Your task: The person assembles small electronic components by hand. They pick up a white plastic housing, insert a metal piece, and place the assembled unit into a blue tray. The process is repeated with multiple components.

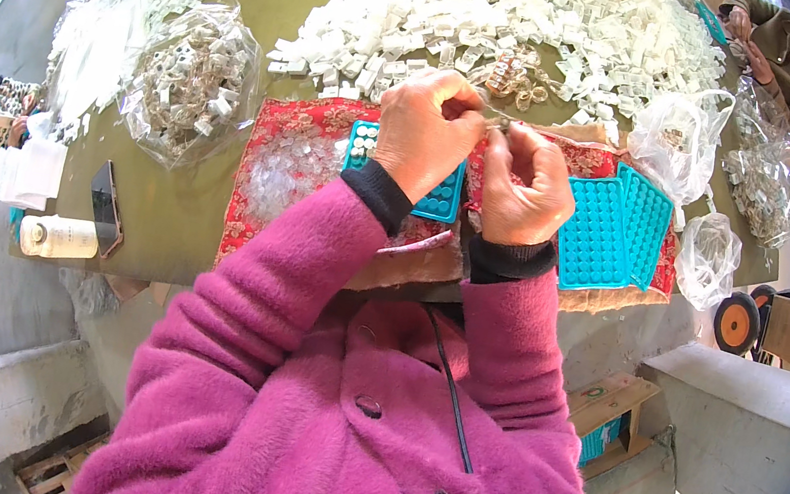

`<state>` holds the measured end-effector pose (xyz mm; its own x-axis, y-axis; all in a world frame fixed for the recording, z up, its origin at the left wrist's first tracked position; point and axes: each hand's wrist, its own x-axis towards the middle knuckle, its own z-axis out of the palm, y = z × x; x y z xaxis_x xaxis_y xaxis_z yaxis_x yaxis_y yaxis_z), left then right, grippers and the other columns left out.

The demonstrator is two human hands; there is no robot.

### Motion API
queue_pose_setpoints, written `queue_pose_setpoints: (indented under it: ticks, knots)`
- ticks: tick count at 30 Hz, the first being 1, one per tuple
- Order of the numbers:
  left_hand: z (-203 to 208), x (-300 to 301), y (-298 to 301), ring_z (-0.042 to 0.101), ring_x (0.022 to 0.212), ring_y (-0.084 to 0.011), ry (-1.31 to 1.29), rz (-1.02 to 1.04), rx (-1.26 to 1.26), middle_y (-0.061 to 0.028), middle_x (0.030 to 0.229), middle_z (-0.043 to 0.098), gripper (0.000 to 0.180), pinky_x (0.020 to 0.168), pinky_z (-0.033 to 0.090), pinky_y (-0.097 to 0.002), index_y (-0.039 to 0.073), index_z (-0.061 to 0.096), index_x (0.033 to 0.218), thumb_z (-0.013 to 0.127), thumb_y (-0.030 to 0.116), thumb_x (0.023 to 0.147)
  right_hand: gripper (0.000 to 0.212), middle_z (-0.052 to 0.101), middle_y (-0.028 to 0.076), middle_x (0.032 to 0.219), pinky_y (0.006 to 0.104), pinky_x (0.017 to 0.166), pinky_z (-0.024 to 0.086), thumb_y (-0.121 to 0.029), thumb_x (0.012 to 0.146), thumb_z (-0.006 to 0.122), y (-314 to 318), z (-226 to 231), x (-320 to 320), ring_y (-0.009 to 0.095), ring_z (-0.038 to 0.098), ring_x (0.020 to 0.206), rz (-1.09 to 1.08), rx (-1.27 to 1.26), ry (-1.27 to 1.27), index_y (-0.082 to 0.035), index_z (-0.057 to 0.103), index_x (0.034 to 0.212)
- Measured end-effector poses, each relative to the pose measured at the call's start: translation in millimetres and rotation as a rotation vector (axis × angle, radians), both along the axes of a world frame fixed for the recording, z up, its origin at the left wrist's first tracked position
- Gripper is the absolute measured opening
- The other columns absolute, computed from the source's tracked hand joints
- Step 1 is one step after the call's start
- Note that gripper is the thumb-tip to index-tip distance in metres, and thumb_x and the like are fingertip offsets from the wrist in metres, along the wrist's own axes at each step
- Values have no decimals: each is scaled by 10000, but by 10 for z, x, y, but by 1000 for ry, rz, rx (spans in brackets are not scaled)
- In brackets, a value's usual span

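Note:
My left hand (428,132) and my right hand (528,193) are raised close together over a red patterned cloth (265,128). Both have thumb and fingers pinched around a small, thin piece between them, too small to name. Beneath my left hand lies a turquoise tray (439,201) with round hollows; a few at its left hold white round pieces (364,139). Two more turquoise trays, one flat (590,236) and one overlapping it (643,221), rest beside my right hand. Loose clear pieces (286,171) are spread on the cloth's left part. Brownish ring-like pieces (512,74) lie just beyond my hands.
A large heap of small whitish plastic pieces (397,20) covers the table's far side. Clear bags (194,82) of pieces stand left and right. A phone (106,206) and a white bottle (61,237) are at the left edge. Other people sit at far left and far right.

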<state>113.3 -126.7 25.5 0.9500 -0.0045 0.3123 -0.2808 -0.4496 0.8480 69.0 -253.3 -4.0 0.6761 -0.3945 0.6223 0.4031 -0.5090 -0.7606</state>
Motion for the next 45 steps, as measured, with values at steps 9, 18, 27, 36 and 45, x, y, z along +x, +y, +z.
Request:
queue_pose_setpoints:
  ticks: [9, 18, 27, 36, 45]
  knots:
    - [144, -54, 67, 706, 766, -98, 286, -424, -482, -67, 922, 763, 153, 670, 577, -251, -20, 772, 1083, 758, 60, 953, 204, 738, 119, 942, 322, 737, 583, 22, 880, 768, -62, 125, -59, 219, 732, 802, 24, 37, -13, -6, 720, 1076]
    - [298, -139, 246, 706, 927, -99, 436, -520, -712, -54, 1064, 752, 187, 792, 582, -253, 1, 712, 1169, 713, 22, 983, 772, 596, 121, 1350, 390, 996, 534, -61, 748, 902, -64, 279, -143, 254, 622, 1202, 190, 145, 39, -3, 554, 1434]
    - [421, -275, 381, 700, 1035, -120, 210, -575, -377, -55, 1076, 724, 212, 914, 590, -289, -32, 699, 1162, 665, -90, 961, 773, 653, 146, 1327, 365, 1031, 516, -59, 820, 907, -119, 351, -189, 216, 637, 1205, 695, 593, 225, 17, 510, 1478]
    - [451, -528, 497, 673, 849, -349, -409, -319, 179, -133, 933, 648, 180, 732, 554, -429, 53, 701, 1049, 714, -4, 879, 166, 709, 12, 962, 227, 753, 533, 50, 912, 790, -119, 375, -277, 69, 640, 847, 530, 168, 230, 9, 741, 1066]
    - [205, -831, 869, 689, 965, -144, 533, -455, -741, -54, 980, 713, 217, 794, 596, -312, 0, 731, 1092, 763, -70, 890, 85, 674, -18, 924, 208, 711, 488, 6, 970, 727, -5, 436, -495, 35, 615, 828, 802, 199, 487, -4, 681, 1040]
